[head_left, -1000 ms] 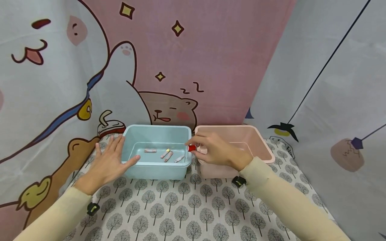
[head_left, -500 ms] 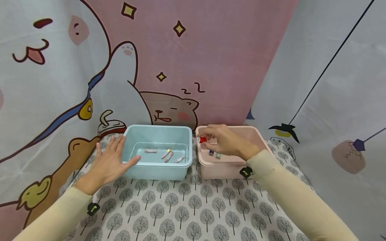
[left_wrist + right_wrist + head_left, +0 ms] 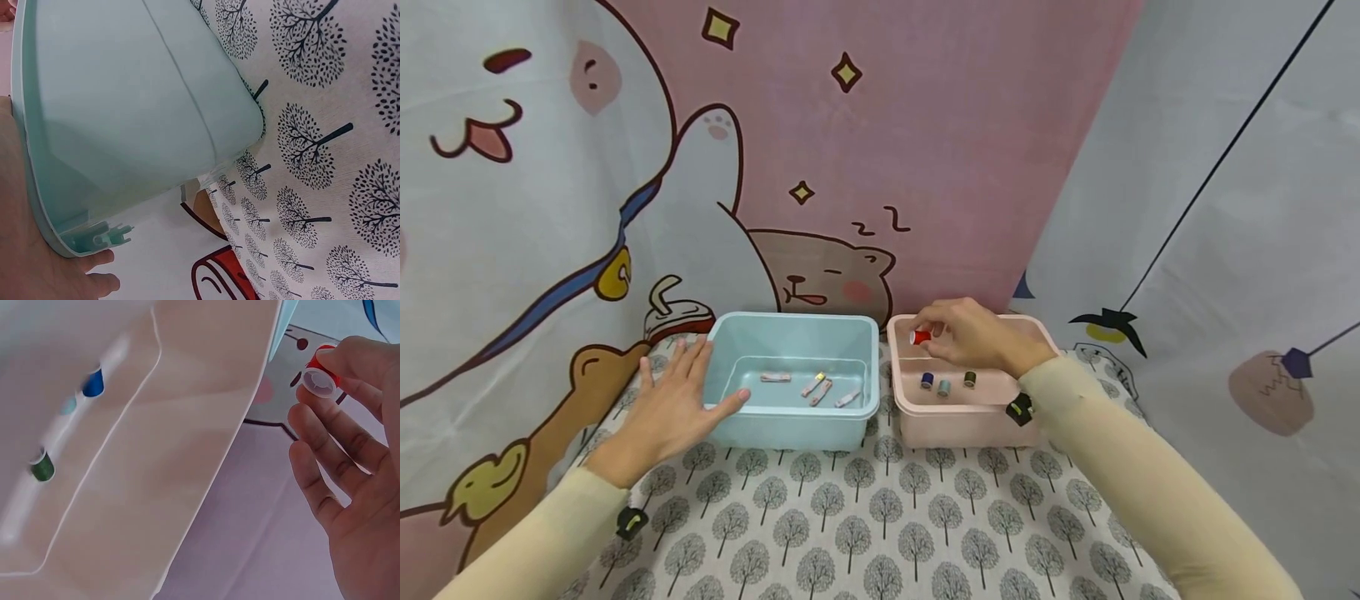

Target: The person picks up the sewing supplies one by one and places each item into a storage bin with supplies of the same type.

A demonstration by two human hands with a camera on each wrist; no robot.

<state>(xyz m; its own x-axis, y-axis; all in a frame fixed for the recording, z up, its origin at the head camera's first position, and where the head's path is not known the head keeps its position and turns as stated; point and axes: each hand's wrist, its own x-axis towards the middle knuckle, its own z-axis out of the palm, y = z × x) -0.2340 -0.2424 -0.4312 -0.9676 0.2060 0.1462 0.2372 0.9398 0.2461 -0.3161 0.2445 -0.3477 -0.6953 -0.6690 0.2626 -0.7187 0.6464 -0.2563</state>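
In the head view my right hand (image 3: pixel 966 335) is over the back left of the pink bin (image 3: pixel 970 410). Its thumb and index finger pinch a red thread spool (image 3: pixel 920 337); the right wrist view shows the white end of this red spool (image 3: pixel 320 382), with the other fingers spread. Three spools lie on the pink bin's floor: dark blue (image 3: pixel 927 380), pale blue (image 3: pixel 943 387) and dark green (image 3: pixel 970 379). My left hand (image 3: pixel 666 404) lies with straight, spread fingers at the left rim of the light blue bin (image 3: pixel 790 429).
Several small slim pinkish-white pieces (image 3: pixel 776 377) lie inside the light blue bin, which stands left of the pink one. Both bins stand on a tree-patterned cloth (image 3: pixel 820 517). Behind them hangs a cartoon-print curtain (image 3: pixel 955 167).
My right hand has carried the red spool rightward from the light blue bin's right rim to above the pink bin, uncovering the three spools there. My left hand stays in place.
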